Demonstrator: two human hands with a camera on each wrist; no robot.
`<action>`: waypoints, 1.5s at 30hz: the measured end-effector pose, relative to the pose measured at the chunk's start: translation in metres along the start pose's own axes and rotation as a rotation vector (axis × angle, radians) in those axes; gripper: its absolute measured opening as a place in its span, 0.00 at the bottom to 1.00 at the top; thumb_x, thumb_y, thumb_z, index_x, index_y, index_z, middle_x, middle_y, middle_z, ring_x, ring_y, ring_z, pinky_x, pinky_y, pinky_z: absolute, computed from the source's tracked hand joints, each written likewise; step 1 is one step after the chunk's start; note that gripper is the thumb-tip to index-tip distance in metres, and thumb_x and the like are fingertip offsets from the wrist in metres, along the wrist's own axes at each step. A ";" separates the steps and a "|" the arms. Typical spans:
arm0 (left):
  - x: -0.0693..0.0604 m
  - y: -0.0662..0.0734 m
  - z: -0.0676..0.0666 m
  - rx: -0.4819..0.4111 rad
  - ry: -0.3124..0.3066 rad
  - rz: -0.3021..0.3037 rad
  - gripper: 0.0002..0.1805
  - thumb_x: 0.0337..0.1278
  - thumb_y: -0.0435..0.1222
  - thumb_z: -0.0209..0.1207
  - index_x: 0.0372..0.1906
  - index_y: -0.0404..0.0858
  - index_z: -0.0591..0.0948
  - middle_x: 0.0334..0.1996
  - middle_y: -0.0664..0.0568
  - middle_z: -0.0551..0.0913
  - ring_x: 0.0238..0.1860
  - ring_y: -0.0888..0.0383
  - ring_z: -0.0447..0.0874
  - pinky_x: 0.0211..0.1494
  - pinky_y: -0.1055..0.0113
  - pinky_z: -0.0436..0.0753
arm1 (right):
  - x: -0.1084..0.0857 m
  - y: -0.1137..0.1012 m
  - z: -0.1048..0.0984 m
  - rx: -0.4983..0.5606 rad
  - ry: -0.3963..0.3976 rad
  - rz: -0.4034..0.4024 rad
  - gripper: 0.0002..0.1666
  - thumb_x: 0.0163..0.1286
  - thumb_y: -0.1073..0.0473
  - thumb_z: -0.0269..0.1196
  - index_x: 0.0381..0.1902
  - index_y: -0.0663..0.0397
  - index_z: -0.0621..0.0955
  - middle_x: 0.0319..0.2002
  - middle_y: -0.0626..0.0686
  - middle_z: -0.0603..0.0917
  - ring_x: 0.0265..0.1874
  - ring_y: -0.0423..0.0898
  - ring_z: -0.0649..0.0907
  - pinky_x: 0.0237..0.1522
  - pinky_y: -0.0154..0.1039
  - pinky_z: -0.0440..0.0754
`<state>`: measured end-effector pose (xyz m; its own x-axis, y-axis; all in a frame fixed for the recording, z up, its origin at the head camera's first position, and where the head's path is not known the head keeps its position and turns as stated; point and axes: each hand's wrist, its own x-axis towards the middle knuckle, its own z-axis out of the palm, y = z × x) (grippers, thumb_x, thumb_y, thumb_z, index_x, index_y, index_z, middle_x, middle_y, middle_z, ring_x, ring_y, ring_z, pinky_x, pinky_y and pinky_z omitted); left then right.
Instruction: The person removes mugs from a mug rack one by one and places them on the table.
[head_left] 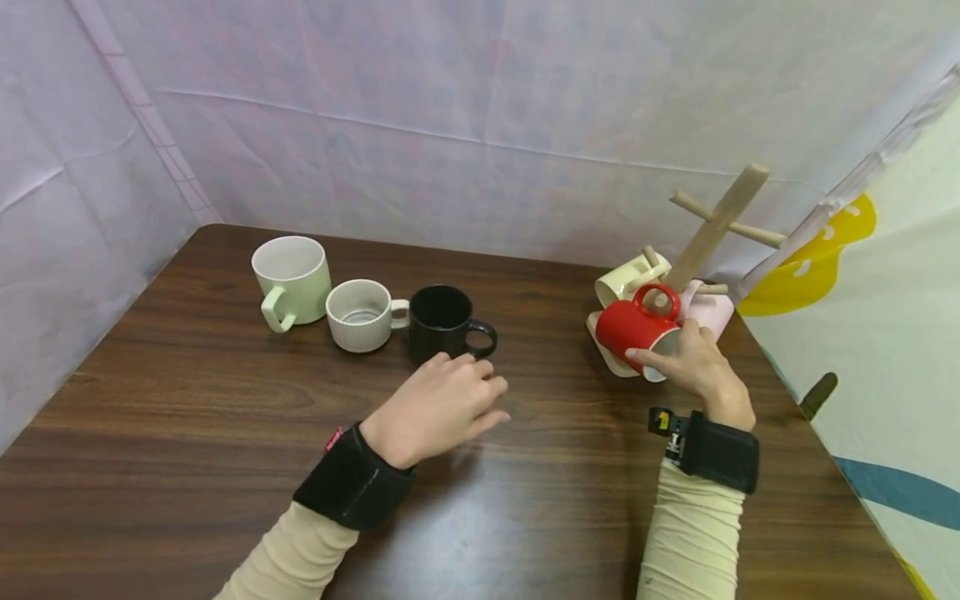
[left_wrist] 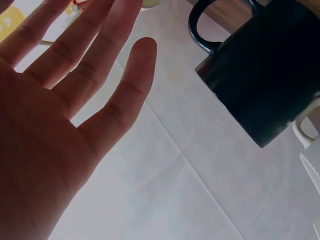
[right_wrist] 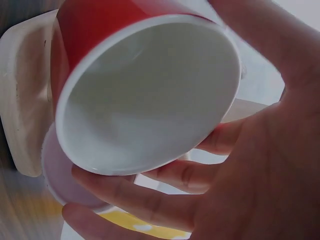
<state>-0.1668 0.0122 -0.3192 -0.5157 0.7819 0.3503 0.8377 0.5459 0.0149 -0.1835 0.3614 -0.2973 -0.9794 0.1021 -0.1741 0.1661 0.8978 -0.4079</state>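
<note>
At the wooden mug rack [head_left: 708,237], my right hand [head_left: 697,367] holds a red mug [head_left: 624,329] tilted on its side, handle up by a peg. In the right wrist view the mug's white inside [right_wrist: 150,100] faces the palm, with thumb and fingers spread around the rim. A cream mug [head_left: 618,285] and a pale pink mug [head_left: 712,312] hang on the rack behind it. My left hand [head_left: 442,404] hovers over the table, fingers relaxed, holding nothing. Just beyond it stands a black mug [head_left: 435,321], also seen in the left wrist view.
Left of the black mug, a white ribbed cup [head_left: 358,321] and a pale green mug [head_left: 303,292] stand upright in a row on the brown table [head_left: 225,417]. Fabric walls [head_left: 420,108] close off the back and sides. The rack stands near the table's back right corner.
</note>
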 end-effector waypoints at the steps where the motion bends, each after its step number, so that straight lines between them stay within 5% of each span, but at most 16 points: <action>1: 0.000 0.000 0.000 0.000 0.001 -0.001 0.13 0.64 0.49 0.67 0.35 0.43 0.84 0.34 0.53 0.83 0.35 0.54 0.83 0.38 0.59 0.79 | 0.000 0.000 0.000 -0.001 0.003 -0.001 0.62 0.71 0.37 0.62 0.69 0.87 0.48 0.65 0.86 0.56 0.62 0.79 0.65 0.63 0.71 0.64; 12: 0.000 -0.001 0.000 -0.002 0.006 0.000 0.13 0.63 0.49 0.67 0.36 0.43 0.83 0.34 0.52 0.84 0.36 0.53 0.83 0.38 0.59 0.79 | 0.000 -0.001 0.000 0.019 0.047 -0.022 0.56 0.71 0.42 0.64 0.68 0.85 0.54 0.63 0.83 0.65 0.61 0.75 0.69 0.62 0.69 0.67; 18: -0.001 -0.001 0.001 -0.002 0.017 0.001 0.13 0.62 0.48 0.67 0.34 0.43 0.83 0.33 0.53 0.83 0.35 0.53 0.83 0.38 0.58 0.79 | 0.000 -0.001 -0.001 0.031 0.059 -0.016 0.59 0.70 0.42 0.65 0.72 0.83 0.50 0.66 0.83 0.62 0.63 0.76 0.67 0.63 0.69 0.65; 37: -0.002 -0.006 0.001 0.004 0.013 -0.015 0.13 0.63 0.49 0.67 0.37 0.43 0.84 0.34 0.53 0.83 0.36 0.54 0.84 0.40 0.58 0.80 | -0.002 0.002 0.002 -0.008 0.224 -0.007 0.43 0.65 0.36 0.68 0.55 0.72 0.75 0.45 0.73 0.80 0.43 0.69 0.78 0.37 0.57 0.79; 45: -0.004 -0.014 -0.005 0.003 0.023 -0.035 0.12 0.64 0.48 0.67 0.38 0.43 0.84 0.34 0.53 0.82 0.36 0.54 0.83 0.40 0.58 0.81 | -0.010 -0.002 -0.002 0.014 0.248 -0.002 0.52 0.64 0.37 0.69 0.67 0.75 0.68 0.58 0.79 0.74 0.50 0.71 0.77 0.45 0.64 0.78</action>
<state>-0.1759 -0.0002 -0.3161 -0.5401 0.7554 0.3710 0.8188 0.5736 0.0241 -0.1740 0.3594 -0.2931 -0.9777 0.2037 0.0516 0.1637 0.8923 -0.4207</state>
